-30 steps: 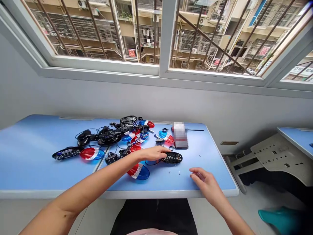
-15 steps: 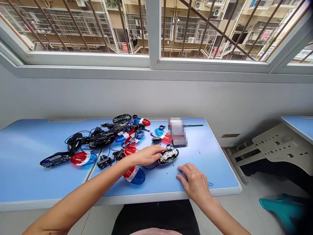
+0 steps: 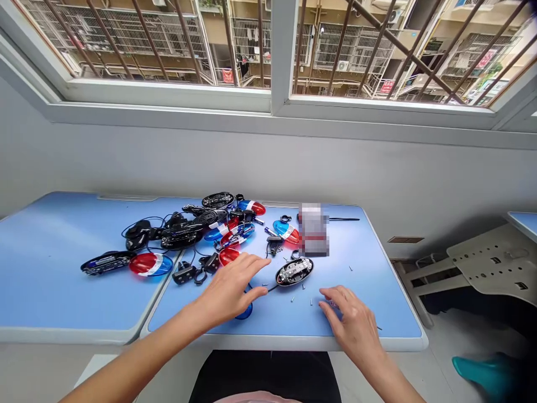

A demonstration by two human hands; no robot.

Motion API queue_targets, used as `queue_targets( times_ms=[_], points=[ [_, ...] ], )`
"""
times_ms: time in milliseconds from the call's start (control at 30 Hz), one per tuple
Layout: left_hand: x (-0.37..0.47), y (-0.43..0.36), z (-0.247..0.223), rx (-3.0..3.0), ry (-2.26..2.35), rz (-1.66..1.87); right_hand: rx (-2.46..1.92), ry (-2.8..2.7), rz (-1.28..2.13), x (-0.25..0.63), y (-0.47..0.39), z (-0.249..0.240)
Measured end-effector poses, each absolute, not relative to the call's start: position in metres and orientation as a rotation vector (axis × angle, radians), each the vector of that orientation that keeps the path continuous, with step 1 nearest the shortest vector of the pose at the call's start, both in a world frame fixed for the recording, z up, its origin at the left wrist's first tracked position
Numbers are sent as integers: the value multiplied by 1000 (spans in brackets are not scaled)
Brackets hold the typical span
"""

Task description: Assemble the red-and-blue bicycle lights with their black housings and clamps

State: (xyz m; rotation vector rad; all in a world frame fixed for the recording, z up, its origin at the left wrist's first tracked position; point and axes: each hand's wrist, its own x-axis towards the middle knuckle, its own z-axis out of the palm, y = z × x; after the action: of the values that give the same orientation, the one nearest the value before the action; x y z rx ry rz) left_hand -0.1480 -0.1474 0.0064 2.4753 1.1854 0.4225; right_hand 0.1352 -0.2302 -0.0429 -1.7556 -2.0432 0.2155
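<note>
My left hand (image 3: 237, 286) hovers left of an opened oval black housing (image 3: 295, 272) with silvery parts inside; its fingers and thumb are spread and hold nothing. Under it, a red-and-blue lens cover (image 3: 244, 312) is mostly hidden. To the right, my right hand (image 3: 353, 319) is low over the table, thumb and forefinger apart. Its other fingers curl around what looks like a screwdriver, mostly hidden; a thin shaft (image 3: 379, 328) pokes out beyond the hand. Several small screws (image 3: 311, 301) lie between the housing and that hand.
Black housings (image 3: 181, 237) with cables, clamps and red-and-blue covers (image 3: 151, 265) pile up at the left and back. A blurred-out package (image 3: 314, 230) stands behind the housing. The table's front edge (image 3: 285, 342) is near me; a wall and barred window rise behind.
My left hand has let go of the oval housing and drawn back left. My right hand has moved right, away from a screw now lying on the table. The view has shifted slightly.
</note>
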Motion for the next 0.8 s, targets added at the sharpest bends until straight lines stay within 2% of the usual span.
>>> queue_targets(
  times_ms=[300, 500, 800],
  points=[
    [-115, -151, -8, 2544, 1255, 301, -1810, -2010, 192, 122, -199, -32],
    [-104, -161, -7, 2595, 1138, 267, -1828, -2050, 159, 121, -191, -34],
    [-155, -186, -39, 2753, 1178, 579, -1873, -2088, 5, 89, -198, -31]
  ],
)
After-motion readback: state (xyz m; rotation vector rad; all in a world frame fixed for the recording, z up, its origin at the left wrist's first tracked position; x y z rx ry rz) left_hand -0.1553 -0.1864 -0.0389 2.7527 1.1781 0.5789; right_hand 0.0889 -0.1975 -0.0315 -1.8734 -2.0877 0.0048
